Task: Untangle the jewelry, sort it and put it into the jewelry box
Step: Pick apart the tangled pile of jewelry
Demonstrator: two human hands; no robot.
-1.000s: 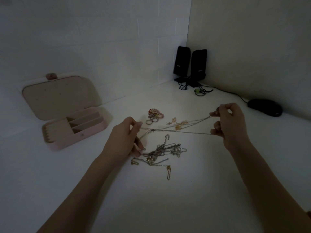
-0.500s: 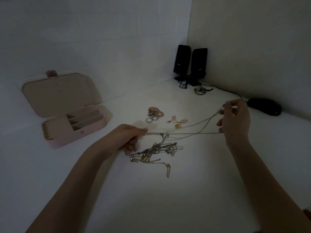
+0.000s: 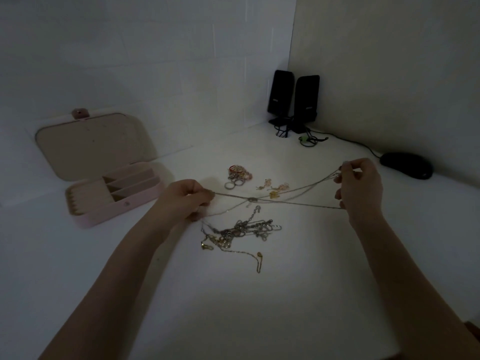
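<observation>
A thin silver chain (image 3: 280,201) is stretched between both hands above the white table, its strands crossing at a small pendant near the middle. My left hand (image 3: 185,198) pinches one end; my right hand (image 3: 359,187) pinches the other end, held higher. Under the chain lies a tangled heap of chains (image 3: 241,232). Behind it sit a pile of rings (image 3: 237,175) and a few small earrings (image 3: 275,188). The pink jewelry box (image 3: 117,201) stands open at the left, lid leaning back, its compartments looking bare.
Two black speakers (image 3: 293,100) stand in the far corner with cables trailing on the table. A black mouse (image 3: 406,165) lies at the right by the wall. The white table (image 3: 233,307) spreads wide in front of me; the scene is dim.
My hands have drawn further apart and the chain is pulled tauter, lifted off the heap. My left hand moved left and turned palm down; my right hand moved right and rose a little.
</observation>
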